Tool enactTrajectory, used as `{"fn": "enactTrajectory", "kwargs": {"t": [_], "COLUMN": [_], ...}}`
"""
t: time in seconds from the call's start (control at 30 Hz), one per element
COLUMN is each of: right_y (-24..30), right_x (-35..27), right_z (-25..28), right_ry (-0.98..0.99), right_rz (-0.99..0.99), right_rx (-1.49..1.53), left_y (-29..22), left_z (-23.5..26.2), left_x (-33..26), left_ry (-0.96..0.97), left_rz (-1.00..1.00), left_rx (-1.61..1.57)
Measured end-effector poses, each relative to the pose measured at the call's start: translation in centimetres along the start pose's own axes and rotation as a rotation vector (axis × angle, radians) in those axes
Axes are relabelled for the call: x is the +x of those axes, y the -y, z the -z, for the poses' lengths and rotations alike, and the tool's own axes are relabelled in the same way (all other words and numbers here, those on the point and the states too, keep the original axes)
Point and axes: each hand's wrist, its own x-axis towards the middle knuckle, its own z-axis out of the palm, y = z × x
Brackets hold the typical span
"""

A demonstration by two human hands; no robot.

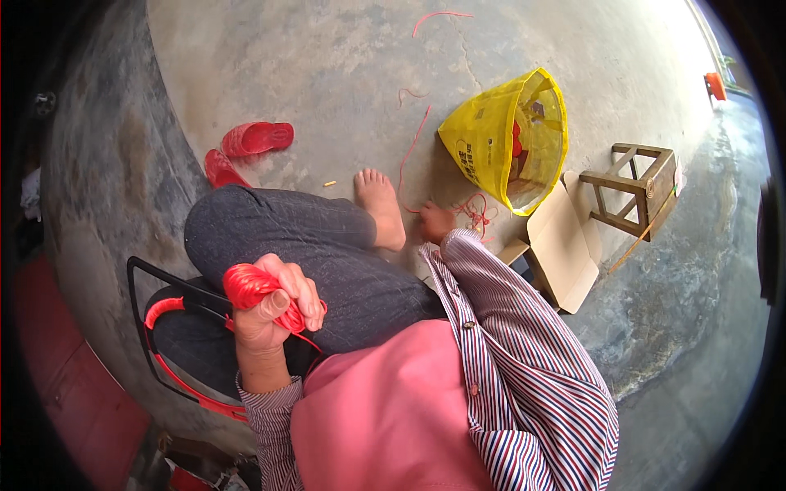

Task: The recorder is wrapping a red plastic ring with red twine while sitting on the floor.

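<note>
My left hand is closed around a bundle of red plastic string, held over my lap in dark trousers. My right hand reaches down to the concrete floor and touches a loose tangle of red string lying beside an open yellow plastic bag. A long red strand runs from that tangle away across the floor. My bare foot rests on the floor just left of the right hand.
A pair of red sandals lies at the left. An open cardboard box sits next to the bag, and a small wooden stool lies on its side at the right. I sit on a black and red seat.
</note>
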Motion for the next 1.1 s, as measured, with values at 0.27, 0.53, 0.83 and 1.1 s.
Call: {"fn": "enactTrajectory", "kwargs": {"t": [0.27, 0.53, 0.83, 1.1], "right_y": [-4.4, -2.4, -2.9, -5.1], "right_x": [-4.0, -1.0, -0.5, -4.8], "right_z": [9.3, 0.9, -2.6, 5.0], "right_ry": [0.596, -0.092, -0.237, -0.154], "right_rz": [-0.296, -0.236, -0.455, -0.647], "right_rx": [-0.123, 0.426, 0.757, 0.640], "left_y": [0.0, -0.3, -0.5, -0.3], "left_z": [0.0, 0.3, 0.4, 0.2], "left_x": [0.0, -0.5, 0.5, 0.5], "left_ry": [0.018, 0.005, 0.012, 0.006], "left_rz": [-0.023, -0.042, -0.030, -0.037], "left_rx": [0.030, 0.089, 0.091, 0.091]}}
